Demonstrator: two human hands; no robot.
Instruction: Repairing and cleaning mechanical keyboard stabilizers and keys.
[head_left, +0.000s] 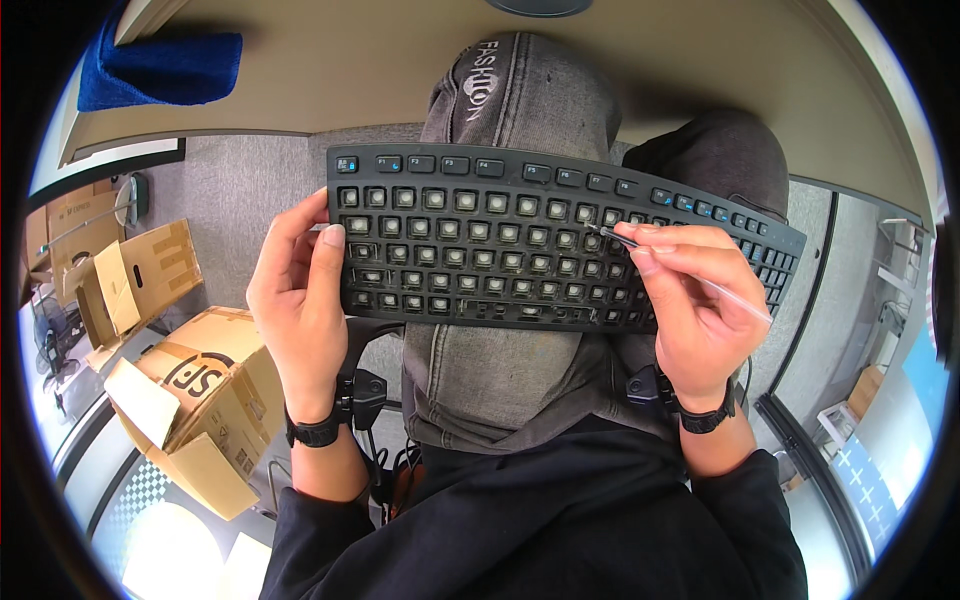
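A black computer keyboard rests across my thighs, tilted down a little to the right. Its main keycaps are off, leaving rows of pale key mounts in square openings; the function row along the top keeps its caps. My left hand grips the keyboard's left edge, thumb on top and fingers partly hidden behind it. Pinched in my right hand is a thin brush-like tool with a clear handle. Its fine tip points left, over the upper rows of mounts; whether it touches cannot be made out.
Beyond my knees stands a beige desk panel with a blue cloth at its left. Open cardboard boxes crowd the floor on the left. Grey trousers lie under the keyboard. Both wrists carry black strapped devices.
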